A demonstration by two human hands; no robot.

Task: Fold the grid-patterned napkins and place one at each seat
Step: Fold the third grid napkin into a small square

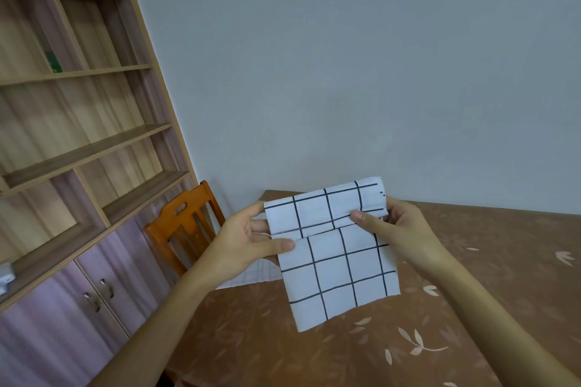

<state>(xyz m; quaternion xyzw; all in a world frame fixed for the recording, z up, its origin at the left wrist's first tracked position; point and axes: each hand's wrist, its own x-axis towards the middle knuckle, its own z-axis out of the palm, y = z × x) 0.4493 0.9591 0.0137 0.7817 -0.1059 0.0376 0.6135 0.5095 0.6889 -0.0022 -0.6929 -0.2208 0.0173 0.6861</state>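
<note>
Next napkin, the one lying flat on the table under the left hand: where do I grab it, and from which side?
Pinch the flat napkin by its near-left corner, coming from the table edge on the chair side. It lies flat with nothing raised, and that corner seems to reach the edge; the rest is hidden behind the left hand and the held napkin.

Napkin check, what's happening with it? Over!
Left hand and right hand pinch the grid napkin above the table. Partly folded, lower flap hanging. Beneath it, second napkin flat on the table.
</note>
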